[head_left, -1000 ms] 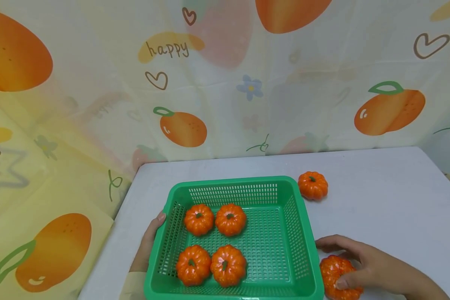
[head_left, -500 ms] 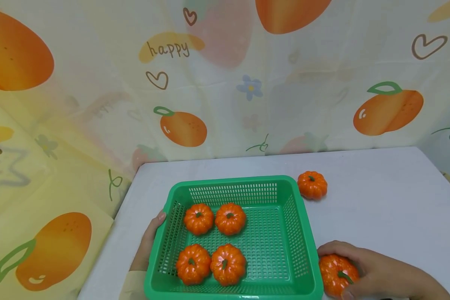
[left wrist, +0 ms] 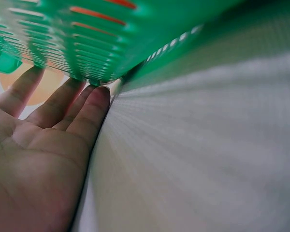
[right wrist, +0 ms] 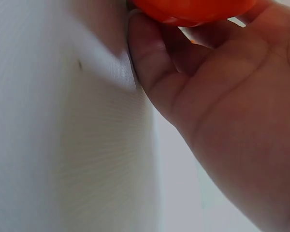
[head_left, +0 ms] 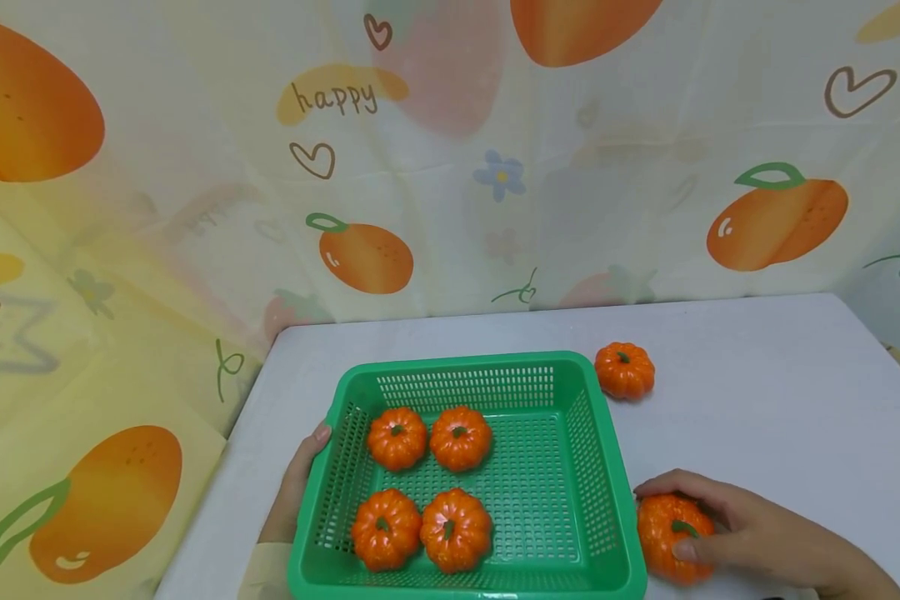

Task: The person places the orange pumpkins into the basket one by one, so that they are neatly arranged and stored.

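Observation:
A green plastic basket (head_left: pixel 617 467) stands on the table with several small orange pumpkins inside, among them a back-left pumpkin (head_left: pixel 397 438) and a front pumpkin (head_left: pixel 456 530). My left hand (head_left: pixel 297 479) rests against the basket's left outer wall; the left wrist view shows its fingers (left wrist: pixel 55 104) extended, tips touching the slotted side. To the right of the basket, my right hand (head_left: pixel 757 527) grips another pumpkin (head_left: pixel 662 529), thumb on the near side and fingers round the far side. Its green stem tilts toward the right. Part of that pumpkin is hidden by the hand.
One more pumpkin (head_left: pixel 625 371) sits on the white table (head_left: pixel 750 392) just beyond the basket's back right corner. A fruit-printed cloth (head_left: pixel 570 167) hangs behind the table and along the left.
The pumpkin in my right hand has turned, so its stem now shows, and has shifted slightly away from me. The left hand and basket stay in place.

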The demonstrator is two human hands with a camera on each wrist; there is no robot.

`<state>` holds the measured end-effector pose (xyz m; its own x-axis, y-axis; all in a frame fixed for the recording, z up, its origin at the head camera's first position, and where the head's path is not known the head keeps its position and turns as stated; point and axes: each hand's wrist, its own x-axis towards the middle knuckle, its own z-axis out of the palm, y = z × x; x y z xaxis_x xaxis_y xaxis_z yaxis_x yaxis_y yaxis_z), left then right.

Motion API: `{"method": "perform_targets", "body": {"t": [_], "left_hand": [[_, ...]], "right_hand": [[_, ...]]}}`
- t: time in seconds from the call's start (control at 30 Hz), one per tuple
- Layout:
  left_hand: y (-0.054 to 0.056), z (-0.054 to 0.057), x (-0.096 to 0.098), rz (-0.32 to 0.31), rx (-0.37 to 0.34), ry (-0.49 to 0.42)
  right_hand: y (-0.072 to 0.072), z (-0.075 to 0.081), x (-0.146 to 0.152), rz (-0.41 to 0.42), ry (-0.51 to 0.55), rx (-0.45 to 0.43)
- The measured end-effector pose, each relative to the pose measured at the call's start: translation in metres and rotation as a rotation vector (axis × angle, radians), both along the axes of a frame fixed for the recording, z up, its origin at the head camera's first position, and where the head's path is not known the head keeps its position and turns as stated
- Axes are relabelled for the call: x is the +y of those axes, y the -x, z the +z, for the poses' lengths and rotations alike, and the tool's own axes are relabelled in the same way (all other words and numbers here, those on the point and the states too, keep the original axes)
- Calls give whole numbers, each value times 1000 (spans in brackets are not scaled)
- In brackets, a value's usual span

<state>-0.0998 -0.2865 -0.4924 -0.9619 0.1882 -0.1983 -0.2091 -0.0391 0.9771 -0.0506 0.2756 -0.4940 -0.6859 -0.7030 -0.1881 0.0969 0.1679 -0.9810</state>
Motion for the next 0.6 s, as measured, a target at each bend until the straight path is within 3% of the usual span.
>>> {"method": "perform_targets", "body": {"t": [0.33, 0.6], "left_hand": [[-2, 0, 3, 47, -13, 20], [-2, 1, 2, 31, -16, 10]], "right_hand": [[1, -2, 6, -91, -78, 155], [3, 3, 3, -165, -179, 139]]}}
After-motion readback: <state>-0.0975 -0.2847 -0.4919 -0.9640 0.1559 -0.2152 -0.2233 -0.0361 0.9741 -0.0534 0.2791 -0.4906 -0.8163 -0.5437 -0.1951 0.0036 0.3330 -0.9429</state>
